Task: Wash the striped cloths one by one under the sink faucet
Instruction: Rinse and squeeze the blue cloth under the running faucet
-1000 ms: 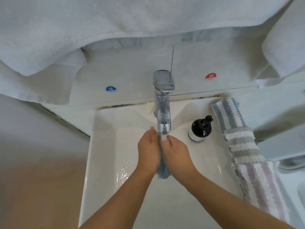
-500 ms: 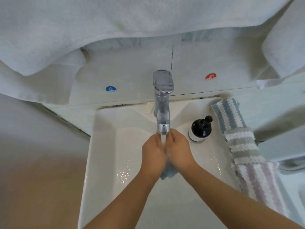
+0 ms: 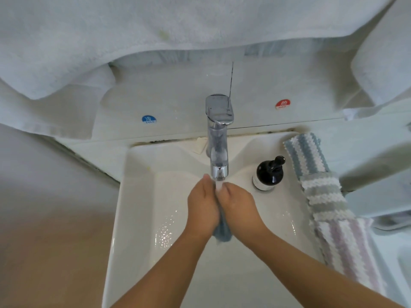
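Rubbing a small blue-grey cloth (image 3: 222, 230) between them, the left hand (image 3: 203, 205) and right hand (image 3: 239, 206) have fingers clamped on it under the shiny metal faucet (image 3: 219, 138). Next, I think, comes squeezing it out, then taking another fuzzy striped cloth (image 3: 322, 192) from the white sink (image 3: 138, 196) edge.

Faucet (image 3: 219, 138) above basin (image 3: 138, 196); soap bottle (image 3: 268, 174) just right

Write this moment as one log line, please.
step: washing | both hands grip blue cloth under faucet | water running | three cloths wait on sink rim
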`<control>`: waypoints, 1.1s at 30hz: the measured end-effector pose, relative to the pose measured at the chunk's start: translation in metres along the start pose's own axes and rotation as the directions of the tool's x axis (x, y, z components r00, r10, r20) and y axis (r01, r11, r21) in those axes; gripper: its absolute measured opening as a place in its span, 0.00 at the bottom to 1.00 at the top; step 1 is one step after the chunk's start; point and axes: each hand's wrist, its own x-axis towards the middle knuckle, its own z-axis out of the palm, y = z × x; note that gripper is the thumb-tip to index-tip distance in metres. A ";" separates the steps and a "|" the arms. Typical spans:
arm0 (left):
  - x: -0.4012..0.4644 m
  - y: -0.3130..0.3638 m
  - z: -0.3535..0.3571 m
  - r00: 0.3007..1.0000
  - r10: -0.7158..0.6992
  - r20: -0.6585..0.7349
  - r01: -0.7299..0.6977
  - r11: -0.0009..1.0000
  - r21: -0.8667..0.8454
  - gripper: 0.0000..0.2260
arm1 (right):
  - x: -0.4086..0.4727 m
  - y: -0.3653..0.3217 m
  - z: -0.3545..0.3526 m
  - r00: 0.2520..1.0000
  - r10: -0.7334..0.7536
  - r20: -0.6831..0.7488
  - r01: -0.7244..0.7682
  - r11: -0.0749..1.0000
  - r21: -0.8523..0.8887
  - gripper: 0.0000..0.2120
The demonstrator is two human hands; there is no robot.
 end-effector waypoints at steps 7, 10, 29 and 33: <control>0.005 0.002 -0.002 1.000 0.025 0.019 -0.027 0.993 0.116 0.18 | -0.004 -0.002 0.002 0.999 0.046 -0.019 -0.042 0.985 0.169 0.18; -0.001 -0.003 0.000 0.999 0.020 0.041 -0.024 0.993 0.117 0.18 | 0.001 -0.002 0.002 0.999 0.009 -0.046 -0.008 1.000 0.016 0.19; 0.010 0.006 -0.012 0.999 -0.023 0.025 0.025 0.997 -0.078 0.20 | -0.028 0.001 -0.002 0.995 0.027 0.098 -0.060 0.934 0.353 0.15; 0.015 0.013 -0.021 0.976 -0.131 0.176 0.155 0.979 -0.132 0.17 | -0.010 0.017 -0.018 0.988 0.141 -0.058 -0.116 0.941 0.319 0.12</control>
